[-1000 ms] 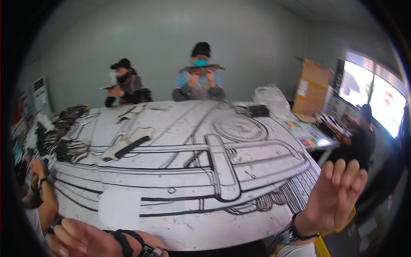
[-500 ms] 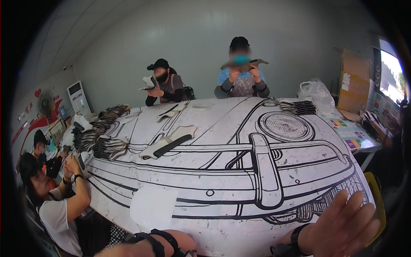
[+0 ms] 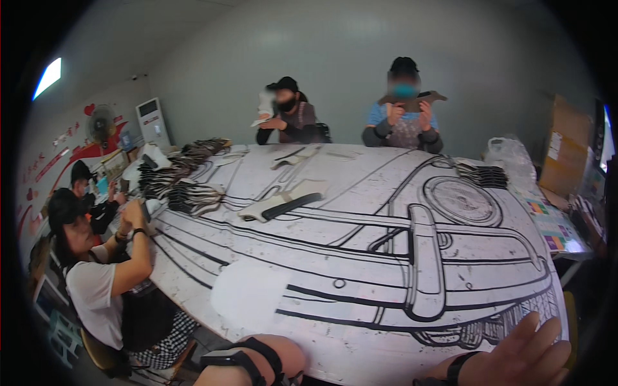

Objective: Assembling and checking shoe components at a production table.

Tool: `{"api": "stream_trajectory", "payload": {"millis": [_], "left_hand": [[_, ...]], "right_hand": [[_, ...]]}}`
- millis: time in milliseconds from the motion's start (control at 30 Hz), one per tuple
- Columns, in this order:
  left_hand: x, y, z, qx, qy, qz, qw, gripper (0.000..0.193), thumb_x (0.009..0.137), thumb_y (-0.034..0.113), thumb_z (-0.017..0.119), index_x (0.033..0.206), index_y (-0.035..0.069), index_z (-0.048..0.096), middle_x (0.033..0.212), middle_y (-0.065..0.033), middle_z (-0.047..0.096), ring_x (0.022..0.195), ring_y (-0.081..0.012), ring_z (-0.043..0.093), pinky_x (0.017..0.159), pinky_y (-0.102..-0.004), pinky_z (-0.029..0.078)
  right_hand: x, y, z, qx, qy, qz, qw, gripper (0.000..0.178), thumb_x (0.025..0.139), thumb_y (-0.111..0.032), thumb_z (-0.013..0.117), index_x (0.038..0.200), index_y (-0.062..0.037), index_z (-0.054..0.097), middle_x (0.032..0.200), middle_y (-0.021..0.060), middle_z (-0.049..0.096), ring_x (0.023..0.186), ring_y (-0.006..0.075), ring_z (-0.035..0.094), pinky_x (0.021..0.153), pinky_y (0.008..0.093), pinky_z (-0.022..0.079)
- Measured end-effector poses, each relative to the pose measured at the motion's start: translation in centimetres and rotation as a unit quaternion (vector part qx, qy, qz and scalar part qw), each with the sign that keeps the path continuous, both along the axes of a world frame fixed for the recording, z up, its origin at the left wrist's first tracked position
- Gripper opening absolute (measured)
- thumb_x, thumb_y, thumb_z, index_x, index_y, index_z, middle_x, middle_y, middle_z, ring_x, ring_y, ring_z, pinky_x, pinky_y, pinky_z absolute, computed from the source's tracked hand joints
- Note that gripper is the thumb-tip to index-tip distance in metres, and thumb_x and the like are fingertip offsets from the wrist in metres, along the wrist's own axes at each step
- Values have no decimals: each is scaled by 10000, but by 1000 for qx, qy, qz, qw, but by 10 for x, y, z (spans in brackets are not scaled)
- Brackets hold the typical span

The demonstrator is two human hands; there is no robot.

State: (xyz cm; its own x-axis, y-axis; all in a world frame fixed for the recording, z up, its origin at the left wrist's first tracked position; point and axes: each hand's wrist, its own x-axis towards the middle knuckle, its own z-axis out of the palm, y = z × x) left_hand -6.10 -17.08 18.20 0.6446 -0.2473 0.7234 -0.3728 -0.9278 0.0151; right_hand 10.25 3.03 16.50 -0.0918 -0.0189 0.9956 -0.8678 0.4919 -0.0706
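Observation:
My right hand (image 3: 524, 357) is raised over the table's near right corner, its fingers stretched out and apart, holding nothing. A dark band circles that wrist. Of my left arm, only the forearm (image 3: 293, 356) shows at the lower edge, with black straps around it; the left hand itself is out of view. The table (image 3: 360, 296) below carries a black-and-white line drawing of a vehicle front. A beige, flat cut piece with a black strip (image 3: 293, 204) lies left of the table's middle, beyond both arms.
Stacked dark-edged pieces (image 3: 193, 196) lie at the left, and another stack (image 3: 483, 175) at the far right. One co-worker (image 3: 106, 276) sits at the left edge; two more (image 3: 293, 116) are behind the table, holding pieces. A cardboard sheet (image 3: 566, 145) stands at the right.
The view has turned left, so the scene sits further right. My left hand, blurred at the lower edge before, has left the picture. My right hand sits lower, still open.

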Motion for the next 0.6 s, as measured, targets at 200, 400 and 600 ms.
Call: {"api": "stream_trajectory", "payload": {"millis": [200, 400, 600], "left_hand": [[2, -11, -7, 10, -7, -39, 999, 195, 915, 111, 459, 925, 63, 647, 760, 25, 564, 621, -83, 532, 544, -241, 372], [3, -21, -13, -4, 12, -94, 995, 207, 914, 125, 459, 924, 26, 641, 781, -6, 593, 637, -98, 551, 542, -252, 368], [5, -26, -20, 36, -19, -57, 998, 130, 898, 101, 526, 899, 31, 636, 763, -6, 594, 635, -103, 553, 536, -257, 364]], "right_hand": [[-12, -1, 14, 80, -79, 48, 992, 105, 857, -169, 593, 804, -212, 514, 791, -43, 494, 776, 165, 440, 644, 323, 318], [-25, -26, 2, 11, -125, 7, 992, 84, 898, -216, 583, 842, -190, 527, 829, -4, 554, 754, 171, 485, 685, 293, 413], [-27, -24, 12, -9, -118, 56, 991, 56, 903, -217, 572, 891, -190, 525, 832, -5, 543, 775, 167, 482, 676, 298, 398]]}}
